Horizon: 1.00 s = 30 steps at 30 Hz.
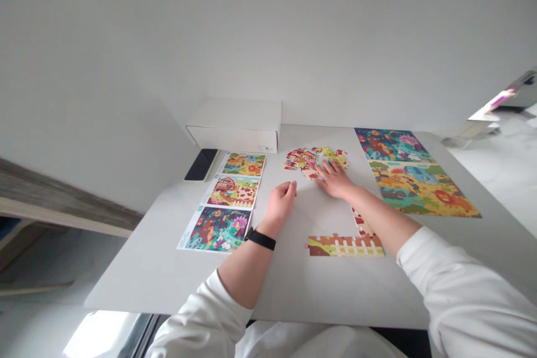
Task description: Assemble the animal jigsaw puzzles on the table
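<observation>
My right hand [335, 179] lies flat with fingers stretched out onto a heap of loose colourful puzzle pieces [308, 158] at the far middle of the white table [146, 268]. My left hand [282, 201], with a black wristband, rests on the table left of it, fingers curled in a loose fist; whether it holds a piece is hidden. A joined strip of puzzle showing a white fence [344, 246] lies near me, partly under my right forearm, with a short column of pieces [361, 222] rising from it.
Three picture cards [229, 201] lie in a column on the left. Two finished puzzles [413, 179] lie at the right. A white box [237, 126] stands against the wall, and a black phone [201, 164] lies beside it.
</observation>
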Available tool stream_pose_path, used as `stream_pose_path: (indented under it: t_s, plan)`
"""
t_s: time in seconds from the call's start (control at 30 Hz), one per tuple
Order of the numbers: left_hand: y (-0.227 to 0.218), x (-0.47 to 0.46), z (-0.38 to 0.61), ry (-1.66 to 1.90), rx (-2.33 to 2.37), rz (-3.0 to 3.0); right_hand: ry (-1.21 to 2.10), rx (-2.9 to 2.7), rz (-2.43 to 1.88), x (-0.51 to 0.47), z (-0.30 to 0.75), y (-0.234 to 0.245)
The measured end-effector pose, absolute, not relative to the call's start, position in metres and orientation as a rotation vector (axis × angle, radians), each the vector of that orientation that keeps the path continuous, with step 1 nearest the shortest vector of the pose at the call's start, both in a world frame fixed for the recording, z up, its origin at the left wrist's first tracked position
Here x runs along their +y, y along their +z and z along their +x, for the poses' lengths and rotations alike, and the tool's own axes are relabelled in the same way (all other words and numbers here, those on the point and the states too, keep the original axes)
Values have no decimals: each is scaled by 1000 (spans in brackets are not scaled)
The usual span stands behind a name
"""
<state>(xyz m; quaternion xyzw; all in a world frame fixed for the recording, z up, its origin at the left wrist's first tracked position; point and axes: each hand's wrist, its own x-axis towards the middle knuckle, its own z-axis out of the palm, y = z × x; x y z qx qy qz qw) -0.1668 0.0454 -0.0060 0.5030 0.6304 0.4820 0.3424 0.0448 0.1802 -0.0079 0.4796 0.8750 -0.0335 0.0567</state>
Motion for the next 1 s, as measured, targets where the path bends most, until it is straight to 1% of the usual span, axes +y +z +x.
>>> stream_pose_path:
  t_s: [0.33,0.5,0.7,1.0]
  plan:
    - [-5,46,-166,1218,1640,1329,-112,2803,1608,213,69,-30]
    - [-7,46,-166,1213,1637,1323,-81,2906,1585,220,59,-19]
    - [-6,46,-165,1204,1635,1326,-160,3010,1504,235,26,0]
    - [-11,46,-164,1207,1619,1311,-204,2986,1488,251,-6,6]
